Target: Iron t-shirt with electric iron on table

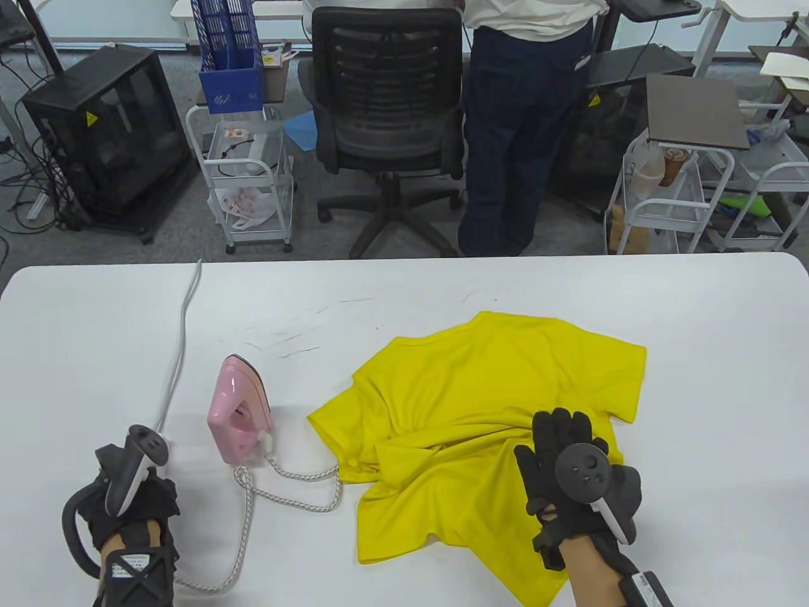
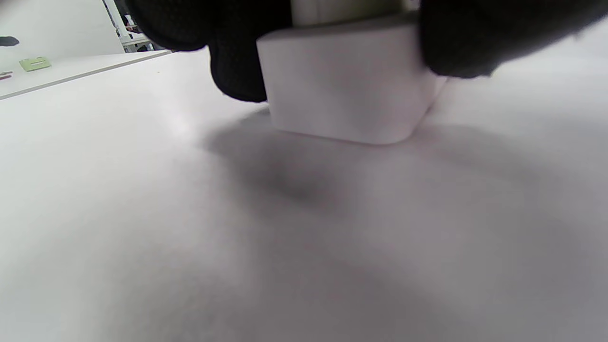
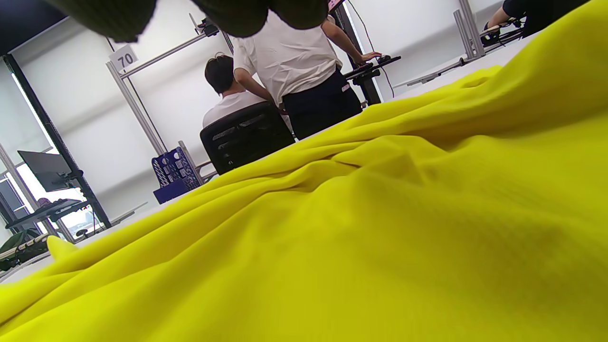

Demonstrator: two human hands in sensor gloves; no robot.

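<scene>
Fingers (image 2: 237, 71) of the left hand (image 1: 129, 499) bracket a white block, most likely a socket box or plug adapter (image 2: 349, 83), sitting on the white table (image 1: 95, 341). In the left wrist view black fingertips touch it on both sides, so the grip reads as a pinch across the box. A grey power cable (image 1: 180, 341) runs from that spot to the far table edge, and the braided iron cord (image 1: 278, 480) loops back toward the same hand; judged purpose: steadying the box for plugging in.

Right hand (image 1: 569, 468): fingers extended and close together, palm down above the near-right part of the yellow t-shirt (image 1: 486, 404). Whether the palm actually presses the cloth cannot be told; the right wrist view shows only fingertips (image 3: 237, 14) at the top edge, clear of the fabric below. Likely intent: holding or smoothing the shirt.

T-shirt location: right of centre on the table, crumpled, with heavy folds across the middle and the lower hem bunched. Not yet flattened.

Pink electric iron (image 1: 239, 408): stands on its heel just left of the shirt, apart from it, untouched by either hand. Upright parking keeps the soleplate off the table.

Both forearms enter from the near edge, left wrist low over the table, trackers uppermost.
</scene>
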